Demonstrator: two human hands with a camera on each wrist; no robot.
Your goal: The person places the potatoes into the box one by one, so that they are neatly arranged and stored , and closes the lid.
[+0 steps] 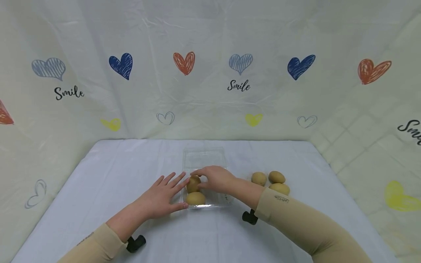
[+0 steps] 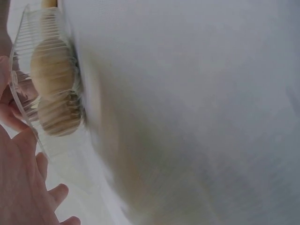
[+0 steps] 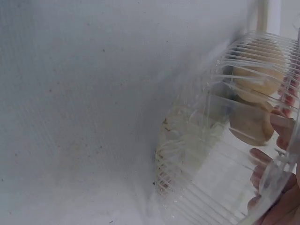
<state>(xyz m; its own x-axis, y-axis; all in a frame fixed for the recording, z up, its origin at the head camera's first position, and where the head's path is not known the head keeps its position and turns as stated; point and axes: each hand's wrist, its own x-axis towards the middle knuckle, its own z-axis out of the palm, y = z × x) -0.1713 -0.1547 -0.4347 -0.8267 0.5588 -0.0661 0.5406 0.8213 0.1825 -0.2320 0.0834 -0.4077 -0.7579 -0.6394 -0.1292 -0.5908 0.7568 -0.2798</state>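
Observation:
A clear plastic clamshell box (image 1: 213, 199) lies open on the table, lid (image 1: 204, 157) folded back to the far side. Two potatoes sit along its left side: a near potato (image 1: 196, 198) and a far potato (image 1: 193, 184). My right hand (image 1: 217, 179) reaches into the box, fingers and thumb curved round the far potato. Fingers spread, my left hand (image 1: 161, 199) is at the box's left edge, with its thumb by the near corner. Through the ribbed wall, both wrist views show a paler potato (image 2: 52, 68) and a browner potato (image 3: 251, 124).
To the right of the box lie three more potatoes, a round potato (image 1: 258, 178), a back potato (image 1: 277, 177) and a front potato (image 1: 279, 189), partly behind the right forearm. A white cloth (image 1: 197, 237) covers the table. Behind hangs a heart-printed curtain (image 1: 210, 33).

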